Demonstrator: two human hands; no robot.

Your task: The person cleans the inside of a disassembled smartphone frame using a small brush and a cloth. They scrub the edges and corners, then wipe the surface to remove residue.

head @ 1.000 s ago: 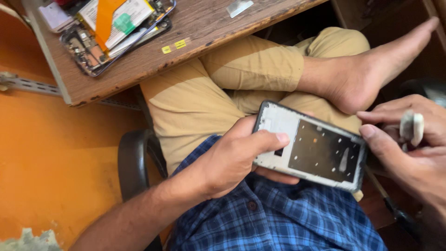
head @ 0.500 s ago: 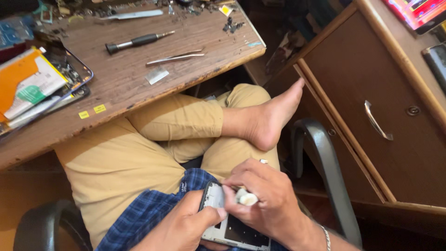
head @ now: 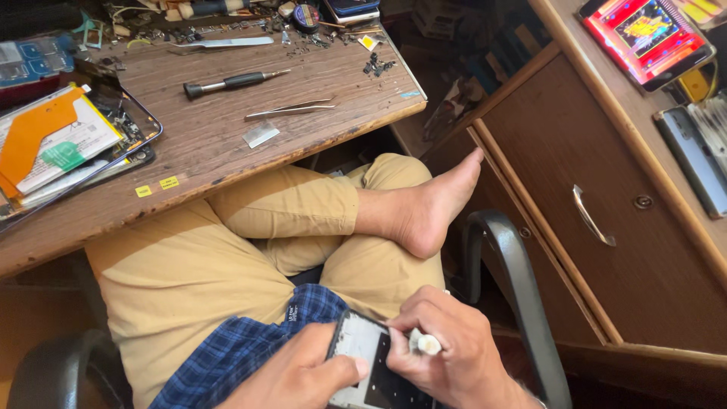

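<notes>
At the bottom of the frame, the left hand [head: 303, 375] is gripping a flat, glossy phone [head: 371, 363] over the lap; the right hand [head: 447, 352] is pinching a small white tube [head: 425, 344] against it. The wooden bench [head: 212, 163] is now showing more tools than earlier.

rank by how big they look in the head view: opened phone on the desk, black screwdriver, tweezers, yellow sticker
1. opened phone
2. black screwdriver
3. tweezers, close to the screwdriver in length but thinner
4. yellow sticker

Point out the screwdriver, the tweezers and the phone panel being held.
screwdriver [head: 227, 82]: head view, on its black handle.
tweezers [head: 291, 110]: head view, mid-length of the metal arms.
phone panel [head: 363, 362]: head view, on its pale upper face.
</notes>
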